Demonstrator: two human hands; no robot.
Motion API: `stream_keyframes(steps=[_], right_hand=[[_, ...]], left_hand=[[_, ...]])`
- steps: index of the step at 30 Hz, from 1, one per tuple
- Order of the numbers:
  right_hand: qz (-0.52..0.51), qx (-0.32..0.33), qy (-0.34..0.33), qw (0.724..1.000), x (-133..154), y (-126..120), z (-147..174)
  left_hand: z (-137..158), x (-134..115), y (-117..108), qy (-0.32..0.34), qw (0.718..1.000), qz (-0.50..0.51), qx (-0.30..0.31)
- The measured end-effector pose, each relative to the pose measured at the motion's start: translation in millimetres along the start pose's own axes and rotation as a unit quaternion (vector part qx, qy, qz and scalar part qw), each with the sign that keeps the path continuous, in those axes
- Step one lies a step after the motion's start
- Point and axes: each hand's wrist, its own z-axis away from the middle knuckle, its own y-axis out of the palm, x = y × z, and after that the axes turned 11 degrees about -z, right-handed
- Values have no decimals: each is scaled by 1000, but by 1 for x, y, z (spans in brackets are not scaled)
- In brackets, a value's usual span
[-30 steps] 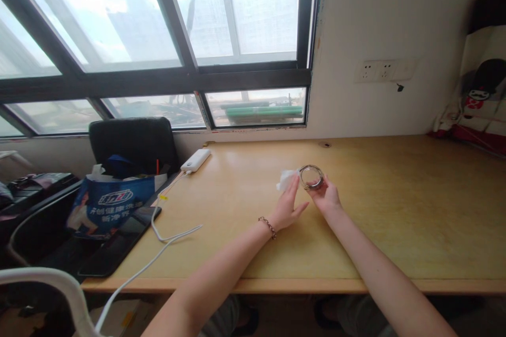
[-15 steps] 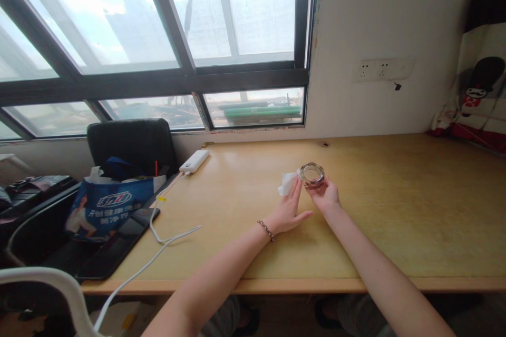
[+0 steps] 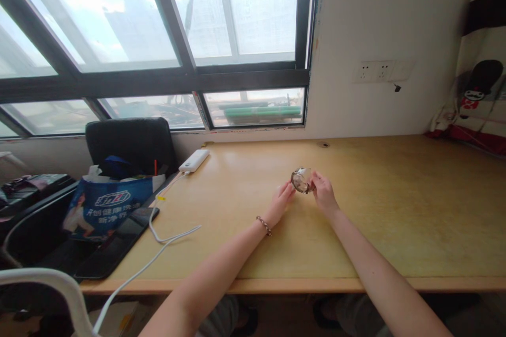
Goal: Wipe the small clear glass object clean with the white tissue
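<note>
A small brown-tinted glass dish (image 3: 300, 181), round with a thick wavy rim, is tipped on its side just above the table, its rim facing left. My right hand (image 3: 324, 194) grips it from the right, thumb and fingers closed on its side. Against the lower left of the rim rest the fingers of my left hand (image 3: 280, 204), which are bent and pressed together; what they hold, if anything, is hidden. A pale patch shows through the glass, too small to name. On my left wrist is a bead bracelet (image 3: 264, 225).
Both arms reach across a wooden table (image 3: 395, 210). To the left are a white power bank (image 3: 194, 161) with a white cable (image 3: 166, 240), a black tablet-like slab (image 3: 118, 245), and a blue bag (image 3: 113, 202) on a black chair (image 3: 132, 142). Behind is a window.
My right hand has turned the glass dish from facing up to tilted leftward. My left fingers, earlier stretched over a white tissue, have curled in to the rim; the tissue no longer shows plainly.
</note>
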Motion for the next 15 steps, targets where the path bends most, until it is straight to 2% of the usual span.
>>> stream_keyframes(steps=[1,3,7,10,12,15], right_hand=[[73,21,-31,997,1,1,4],[207,67,-93,972,3,4,11],[375,176,-203,887,0,9,17],[440,224,-242,835,-3,8,14],[460,232,-253,819,-4,6,11],[474,234,-259,809,-3,5,9]], left_hand=[[-2,0,-1,-36,997,64,19],[-4,-3,-5,-97,980,161,60],[-3,-9,-11,-166,954,231,98],[-1,-10,-10,-199,937,248,143],[0,-8,-8,-208,933,249,157],[0,-2,-5,-192,943,241,129]])
